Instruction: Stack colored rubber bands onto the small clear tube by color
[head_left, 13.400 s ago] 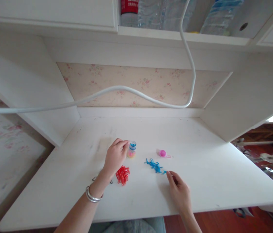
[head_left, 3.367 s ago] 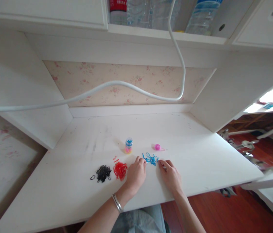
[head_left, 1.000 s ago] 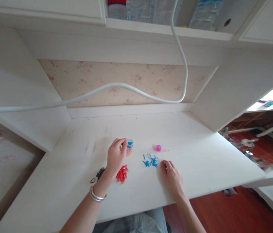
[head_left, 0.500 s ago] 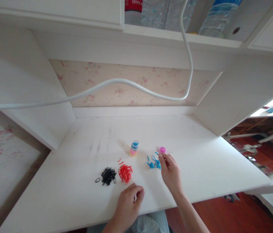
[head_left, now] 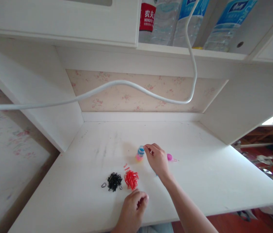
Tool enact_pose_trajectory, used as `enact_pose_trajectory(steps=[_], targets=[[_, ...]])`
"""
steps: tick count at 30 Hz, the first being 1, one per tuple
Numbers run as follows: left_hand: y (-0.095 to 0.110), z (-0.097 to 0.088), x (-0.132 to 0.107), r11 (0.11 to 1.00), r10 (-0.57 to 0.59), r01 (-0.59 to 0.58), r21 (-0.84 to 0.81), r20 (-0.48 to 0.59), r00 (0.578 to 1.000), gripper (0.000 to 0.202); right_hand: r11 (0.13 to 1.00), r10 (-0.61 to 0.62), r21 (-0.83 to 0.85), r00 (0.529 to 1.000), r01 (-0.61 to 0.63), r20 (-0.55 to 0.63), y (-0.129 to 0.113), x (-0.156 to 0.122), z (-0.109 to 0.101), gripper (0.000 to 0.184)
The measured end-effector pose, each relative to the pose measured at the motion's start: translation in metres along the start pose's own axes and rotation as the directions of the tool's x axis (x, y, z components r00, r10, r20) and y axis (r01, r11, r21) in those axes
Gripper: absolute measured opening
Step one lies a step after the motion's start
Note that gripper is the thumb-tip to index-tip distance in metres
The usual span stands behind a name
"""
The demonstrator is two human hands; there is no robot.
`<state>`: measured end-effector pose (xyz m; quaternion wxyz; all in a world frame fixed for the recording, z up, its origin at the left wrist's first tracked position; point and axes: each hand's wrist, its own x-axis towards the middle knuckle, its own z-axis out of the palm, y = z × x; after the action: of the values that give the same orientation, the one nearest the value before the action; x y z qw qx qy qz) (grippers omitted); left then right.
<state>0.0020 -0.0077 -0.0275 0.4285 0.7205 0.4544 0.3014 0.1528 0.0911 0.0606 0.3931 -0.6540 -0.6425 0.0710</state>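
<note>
My right hand is pinched at the mouth of a small clear jar. The jar holds blue bands on top and pink and yellow below. A blue rubber band seems to be between the fingertips, which largely cover it. My left hand lies near the front edge with its fingers curled, nothing visible in them. Just beyond it is a pile of red rubber bands. A pile of black rubber bands lies left of that. My right hand and wrist hide most of the blue rubber bands.
A round pink lid lies right of my right hand, with small pale bands beside it. A white cable hangs across the view above the white tabletop. Water bottles stand on the shelf overhead.
My right hand has moved left from the blue rubber bands to the jar's mouth, still pinched. My left hand stays curled near the front edge. The camera view has tilted up slightly.
</note>
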Motion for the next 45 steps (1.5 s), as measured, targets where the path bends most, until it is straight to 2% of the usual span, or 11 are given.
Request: enact_pose_trajectory(steps=[4,7,10,14,18,21,27,31,34,40,45], targets=[[0.001,0.0,-0.001,1.0,-0.009,0.009,0.003,0.016,1.0,0.03,0.999,-0.005,0.042,1.0,0.006,-0.017,-0.004,0.0,-0.005,0.035],[0.002,0.001,0.0,1.0,-0.01,0.009,0.007,0.013,1.0,0.028,0.993,0.09,0.08,0.992,-0.083,-0.091,0.011,-0.005,-0.015,0.038],[0.005,0.002,0.003,0.999,-0.01,0.009,0.054,0.02,1.0,0.026,0.975,0.215,0.069,0.973,-0.21,-0.083,0.047,-0.022,-0.025,0.037],[0.011,0.007,0.011,0.986,-0.004,-0.009,0.168,0.075,0.997,0.022,0.948,0.32,0.0,0.947,-0.32,0.023,0.109,-0.061,-0.031,0.036],[0.019,0.019,0.022,0.94,0.009,-0.052,0.339,0.126,0.992,0.017,0.937,0.345,-0.111,0.926,-0.331,0.153,0.144,-0.095,-0.031,0.037],[0.025,0.029,0.037,0.894,0.024,-0.075,0.443,0.119,0.993,0.018,0.926,0.36,-0.179,0.919,-0.332,0.159,0.145,-0.102,-0.029,0.039],[0.031,0.042,0.074,0.764,0.008,-0.037,0.644,0.048,0.999,0.023,0.905,0.368,-0.284,0.919,-0.317,0.144,0.128,-0.094,-0.029,0.031],[0.028,0.045,0.09,0.634,0.032,-0.088,0.768,0.089,0.996,0.039,0.913,0.346,-0.274,0.93,-0.303,0.126,0.129,-0.097,-0.029,0.029],[0.027,0.047,0.096,0.566,0.012,-0.097,0.819,0.109,0.994,0.04,0.919,0.334,-0.259,0.936,-0.298,0.108,0.132,-0.1,-0.027,0.03],[0.025,0.045,0.098,0.591,-0.006,-0.09,0.802,0.116,0.993,0.03,0.935,0.323,-0.163,0.946,-0.315,0.028,0.135,-0.101,-0.024,0.034],[0.021,0.041,0.095,0.667,0.005,-0.049,0.743,0.062,0.998,0.027,0.936,0.327,-0.155,0.944,-0.317,0.04,0.135,-0.101,-0.024,0.035]])
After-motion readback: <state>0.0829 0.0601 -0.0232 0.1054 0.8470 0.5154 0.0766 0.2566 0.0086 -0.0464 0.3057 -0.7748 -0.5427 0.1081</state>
